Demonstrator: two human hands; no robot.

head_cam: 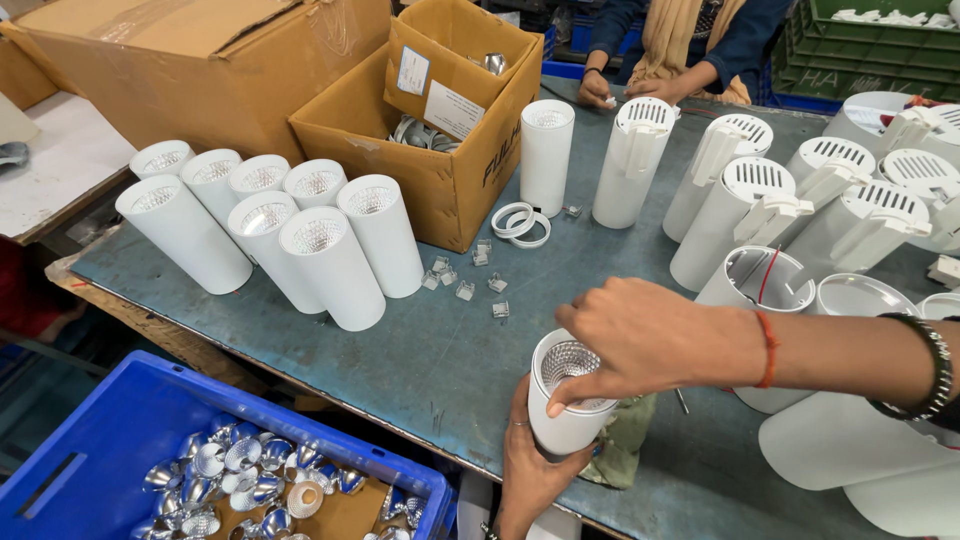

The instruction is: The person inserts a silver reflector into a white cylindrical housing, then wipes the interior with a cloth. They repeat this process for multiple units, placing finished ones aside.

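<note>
Grey-blue worn table (420, 350): carries all stock below.
Large brown cardboard box (200, 60), far left; smaller open brown cardboard carton (450, 170) beside it, metal parts inside.
Blue plastic crate (120, 440), below the table edge, filled with shiny silver cone reflectors (230, 470).
Eight white cylindrical lamp housings with reflectors seated (290, 230), standing in a cluster at left (judged finished at this stage).
White cylindrical housings with slotted backs and brackets (760, 200), right side; several open, empty ones nearer (judged pending).
White lamp cylinder in hand (570, 400), at the near table edge, reflector in its mouth.
Left hand (530, 460): fingers wrapped round this cylinder's body.
Right hand (640, 340): fingers curled over the cylinder's rim, pressing there.
White plastic rings (520, 222) and small clear clips (470, 275), loose mid-table.
</note>
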